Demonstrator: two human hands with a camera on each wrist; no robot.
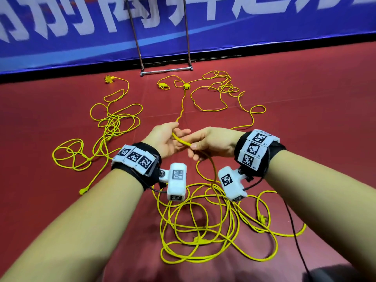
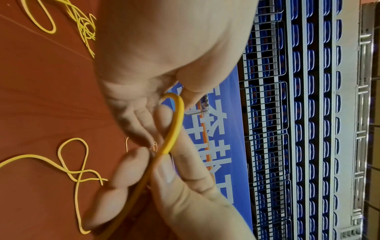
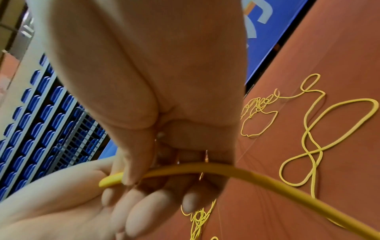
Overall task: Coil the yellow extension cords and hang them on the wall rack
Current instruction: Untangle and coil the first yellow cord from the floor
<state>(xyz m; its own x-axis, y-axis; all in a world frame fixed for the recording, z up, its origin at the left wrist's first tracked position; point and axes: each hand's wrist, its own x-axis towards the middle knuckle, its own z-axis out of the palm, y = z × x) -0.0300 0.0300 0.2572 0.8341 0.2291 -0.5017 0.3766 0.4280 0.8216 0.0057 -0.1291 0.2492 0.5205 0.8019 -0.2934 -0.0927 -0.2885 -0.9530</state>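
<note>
The metal rack (image 1: 164,37) is cut off by the head view's top edge, so its upper bar stays unseen. Where the held cord (image 1: 182,141) passes under the right hand (image 1: 213,142), the fingers hide it. The plugs (image 1: 186,86) near the floor's far edge are too small to read, perhaps multi-outlet ends. The left hand (image 2: 164,65) is blurred in its wrist view.

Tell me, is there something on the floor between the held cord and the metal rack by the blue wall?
Only more cord: loose yellow loops and two plug ends lie on the red floor before the metal rack. Both hands, left hand and right hand, already hold the yellow extension cord.
</note>
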